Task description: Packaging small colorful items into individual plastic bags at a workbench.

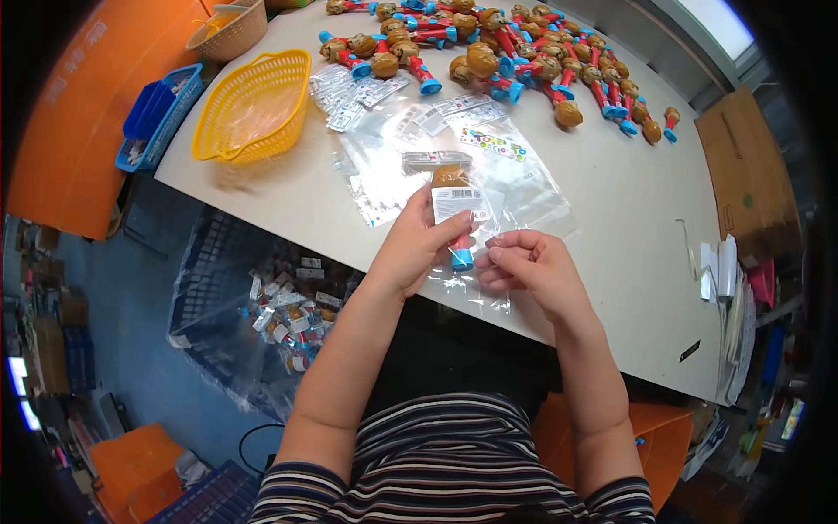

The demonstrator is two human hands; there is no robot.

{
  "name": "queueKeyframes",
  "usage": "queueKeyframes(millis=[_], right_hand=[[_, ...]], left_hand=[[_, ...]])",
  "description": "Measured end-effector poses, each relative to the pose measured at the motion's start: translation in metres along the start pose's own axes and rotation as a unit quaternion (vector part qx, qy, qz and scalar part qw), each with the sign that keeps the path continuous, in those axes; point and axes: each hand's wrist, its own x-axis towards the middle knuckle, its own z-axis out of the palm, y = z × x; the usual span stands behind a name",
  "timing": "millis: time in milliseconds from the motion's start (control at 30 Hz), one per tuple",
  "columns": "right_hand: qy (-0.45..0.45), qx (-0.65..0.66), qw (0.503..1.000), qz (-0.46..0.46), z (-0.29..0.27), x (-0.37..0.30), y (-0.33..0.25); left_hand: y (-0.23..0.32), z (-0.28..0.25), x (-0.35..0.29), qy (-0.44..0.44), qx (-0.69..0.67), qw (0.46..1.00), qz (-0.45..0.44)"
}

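My left hand [412, 240] is closed round a small toy figure [462, 259] with a brown head, red body and blue base. The figure lies inside a clear plastic bag [476, 293], with a white printed label [457, 203] over its upper part. My left thumb presses across the front of the bag. At the bag's right edge, the curled fingers of my right hand [534, 266] pinch the loose plastic. Under and beyond my hands, flat clear bags [532, 179] and several printed labels [349, 92] are spread on the table [624, 253].
Many similar figures [567, 113] cover the table's far side. A yellow basket [205, 144] stands at the left edge, beside a blue basket [157, 148]. Below the table, a dark blue crate [202, 284] holds bagged figures. A cardboard box [748, 166] stands at the right.
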Motion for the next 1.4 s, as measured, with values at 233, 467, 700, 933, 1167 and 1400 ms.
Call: queueKeyframes(millis=[233,467,700,933,1167,1400], right_hand=[[0.022,0.028,0.999,-0.008,0.005,0.004,0.012],[0.026,0.019,0.999,-0.005,0.003,0.007,0.022],[0.014,0.086,0.994,0.059,0.005,0.002,0.011],[0.028,0.094,0.994,0.045,0.001,-0.005,0.009],[0.068,-0.501,0.761,-0.406,-0.025,-0.02,0.022],[-0.022,-0.548,0.597,-0.586,-0.021,-0.006,0.026]], left_hand=[[0.011,-0.024,-0.02,0.152,0.198,0.967,0.05],[0.012,-0.016,-0.064,0.011,0.593,0.706,0.386],[-0.01,-0.037,-0.074,-0.061,0.657,0.589,0.466],[-0.017,-0.037,-0.064,-0.055,0.613,0.579,0.534],[-0.031,-0.038,-0.065,-0.021,0.607,0.613,0.506],[-0.032,-0.032,-0.067,-0.003,0.592,0.63,0.503]])
